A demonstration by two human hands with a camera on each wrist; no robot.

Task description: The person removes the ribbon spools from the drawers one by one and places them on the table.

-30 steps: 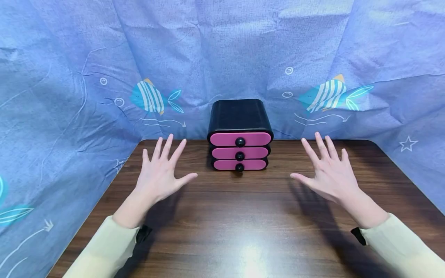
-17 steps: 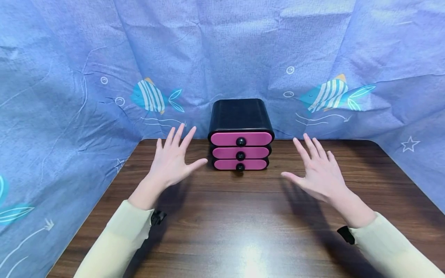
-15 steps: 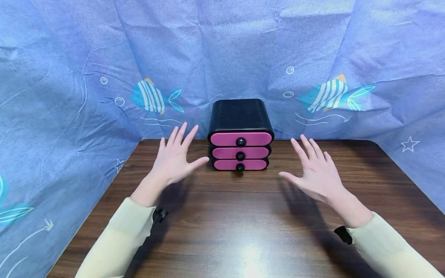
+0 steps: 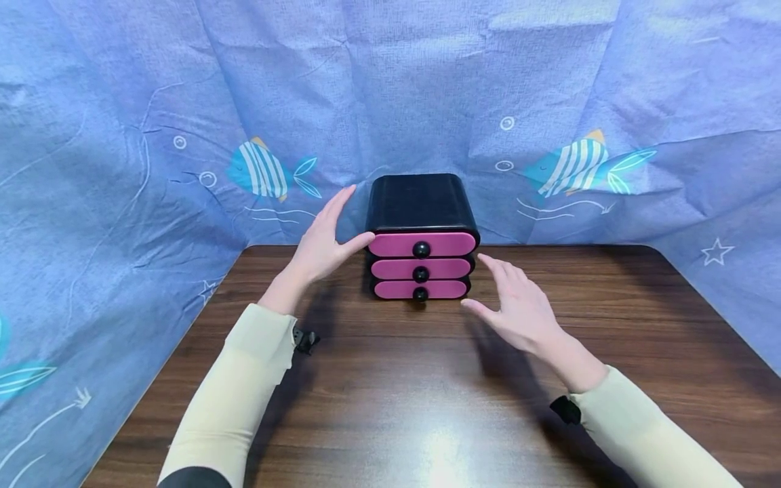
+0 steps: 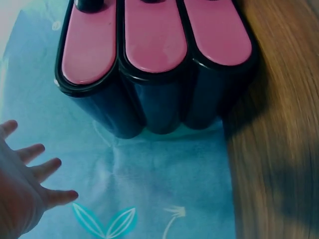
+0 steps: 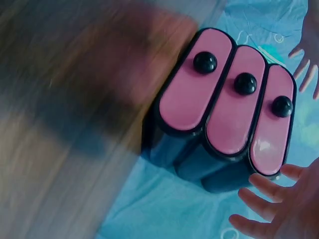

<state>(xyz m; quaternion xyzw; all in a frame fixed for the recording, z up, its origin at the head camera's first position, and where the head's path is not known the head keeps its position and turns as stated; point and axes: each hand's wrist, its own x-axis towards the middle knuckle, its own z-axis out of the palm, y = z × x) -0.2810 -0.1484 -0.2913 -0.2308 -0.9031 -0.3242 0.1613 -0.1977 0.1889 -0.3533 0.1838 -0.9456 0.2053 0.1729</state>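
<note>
A small black drawer box (image 4: 421,200) with three pink drawer fronts (image 4: 396,269) and round black knobs stands at the back of the table, all drawers closed. My left hand (image 4: 322,245) is at the box's upper left, fingers extended, thumb close to the top drawer's edge; in the head view I cannot tell if it touches. In the left wrist view a gap lies between this hand (image 5: 22,191) and the box. My right hand (image 4: 518,305) hovers just off the lower right side, fingers stretched and thumb apart. Both hands hold nothing.
The brown wooden table (image 4: 390,379) reaches back to a blue cloth (image 4: 421,88) printed with fish, which hangs behind and along both sides. Black bands (image 4: 566,410) show at the wrists under the pale sleeves.
Both hands have moved inward to the box from either side. The left has also risen and gone forward; the right has gone left. The fingers are less spread. The box has stayed put.
</note>
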